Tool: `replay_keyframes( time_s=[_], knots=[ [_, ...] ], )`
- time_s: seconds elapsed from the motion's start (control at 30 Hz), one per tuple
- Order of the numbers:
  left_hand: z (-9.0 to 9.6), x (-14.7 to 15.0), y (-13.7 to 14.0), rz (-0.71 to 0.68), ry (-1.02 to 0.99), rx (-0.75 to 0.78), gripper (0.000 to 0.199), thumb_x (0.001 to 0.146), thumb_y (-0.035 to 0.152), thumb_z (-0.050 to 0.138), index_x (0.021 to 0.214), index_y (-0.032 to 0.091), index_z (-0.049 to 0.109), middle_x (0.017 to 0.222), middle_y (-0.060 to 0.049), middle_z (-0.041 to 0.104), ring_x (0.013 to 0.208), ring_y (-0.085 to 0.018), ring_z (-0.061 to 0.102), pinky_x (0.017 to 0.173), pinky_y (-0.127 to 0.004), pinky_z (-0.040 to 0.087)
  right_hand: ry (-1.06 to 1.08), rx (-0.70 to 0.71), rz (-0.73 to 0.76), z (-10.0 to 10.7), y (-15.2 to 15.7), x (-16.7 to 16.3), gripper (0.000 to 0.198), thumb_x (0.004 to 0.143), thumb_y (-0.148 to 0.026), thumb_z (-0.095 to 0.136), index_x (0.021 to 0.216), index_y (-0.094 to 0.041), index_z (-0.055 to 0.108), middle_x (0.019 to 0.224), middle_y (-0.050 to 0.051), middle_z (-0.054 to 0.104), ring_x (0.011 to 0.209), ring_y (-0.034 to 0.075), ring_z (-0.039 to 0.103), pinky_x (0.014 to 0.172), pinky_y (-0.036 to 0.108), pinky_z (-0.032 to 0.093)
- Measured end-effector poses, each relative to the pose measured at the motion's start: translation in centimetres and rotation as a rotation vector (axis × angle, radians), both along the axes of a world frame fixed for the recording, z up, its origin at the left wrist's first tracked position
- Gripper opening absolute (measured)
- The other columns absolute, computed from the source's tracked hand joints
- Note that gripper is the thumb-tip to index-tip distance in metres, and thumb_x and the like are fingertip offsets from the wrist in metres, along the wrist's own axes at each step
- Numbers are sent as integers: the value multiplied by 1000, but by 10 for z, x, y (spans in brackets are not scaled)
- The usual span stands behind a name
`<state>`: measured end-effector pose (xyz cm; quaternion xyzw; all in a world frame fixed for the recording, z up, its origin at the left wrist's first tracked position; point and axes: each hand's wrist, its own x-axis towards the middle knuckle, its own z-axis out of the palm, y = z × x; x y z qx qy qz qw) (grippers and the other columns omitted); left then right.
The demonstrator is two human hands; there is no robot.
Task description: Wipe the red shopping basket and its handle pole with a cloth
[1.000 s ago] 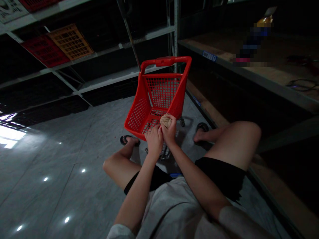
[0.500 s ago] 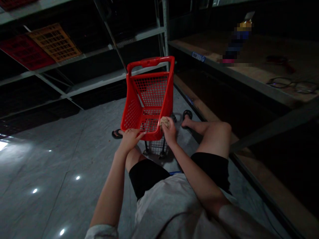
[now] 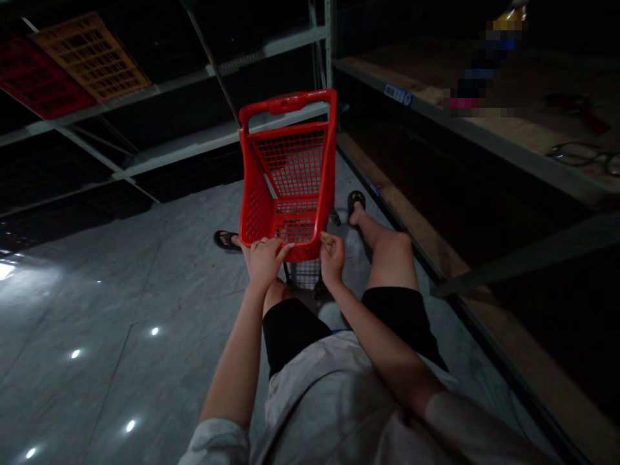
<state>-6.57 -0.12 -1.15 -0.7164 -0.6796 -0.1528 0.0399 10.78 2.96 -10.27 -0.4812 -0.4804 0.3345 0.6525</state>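
A small red shopping cart with a grid basket stands upright on the floor between my legs, its handle on the far side. My left hand grips the near rim of the basket, fingers bent over the edge. Bunched in my right hand is a tan cloth, held at the outside of the basket's near right corner. Most of the cloth is hidden by my fingers. Inside the basket only the red grid floor shows.
On the right runs a wooden shelf carrying glasses, a dark red object and a blurred-out item. A metal rack at the back left holds a yellow crate and a red crate. Grey floor spreads left.
My right hand and the cloth have shifted slightly down the corner, and less of the cloth shows. My right knee has moved inward. My left hand stays on the rim.
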Motion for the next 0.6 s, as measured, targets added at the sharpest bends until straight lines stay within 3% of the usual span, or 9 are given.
replay_keyframes(
  time_s=[0.1,0.17,0.23,0.3,0.4,0.47,0.53,0.6],
  knots=[
    [-2,11,6,36,25,26,41,102,52,42,90,25,70,93,-7,75,94,-26,63,89,-39,37,-22,126,-38,41,12,1,27,88,-25,55,114,-24,59,118,8,65,114,22,60,106,43,47],
    [-2,21,9,56,36,43,43,102,53,41,90,23,70,92,-9,75,94,-27,64,88,-40,37,-63,177,-36,50,17,1,24,87,-26,57,111,-25,60,116,8,64,116,23,59,108,43,46],
    [-2,30,11,75,38,57,44,102,54,41,90,22,70,91,-10,74,94,-27,64,88,-40,37,-51,135,-65,39,18,0,22,87,-27,56,109,-24,59,113,7,63,113,22,60,105,41,47],
    [-1,39,13,89,36,72,44,101,54,42,90,22,70,92,-10,74,94,-27,64,88,-40,37,10,24,-88,11,17,-2,25,85,-28,54,109,-23,58,109,6,64,106,21,61,99,40,50],
    [-1,47,15,97,22,100,43,101,54,42,92,22,70,94,-9,75,96,-27,64,90,-40,37,65,-145,-10,-39,10,-3,24,77,-27,55,100,-22,58,94,4,66,89,20,62,86,38,54],
    [-2,49,17,103,20,110,43,101,55,42,92,23,70,96,-9,75,97,-28,64,90,-40,37,75,-196,33,-57,5,-3,18,72,-25,55,89,-22,57,80,1,63,77,20,60,77,37,54],
    [-2,48,18,112,33,111,44,101,55,42,91,23,70,95,-10,75,96,-28,64,88,-40,37,91,-200,27,-55,4,-2,18,72,-25,54,90,-22,56,79,1,63,75,19,60,76,37,55],
    [-1,48,18,121,60,113,45,101,56,41,91,23,70,94,-10,75,95,-28,64,86,-39,37,102,-154,-9,-35,10,-1,26,76,-25,52,101,-21,57,94,4,66,87,19,62,85,38,54]
  ],
)
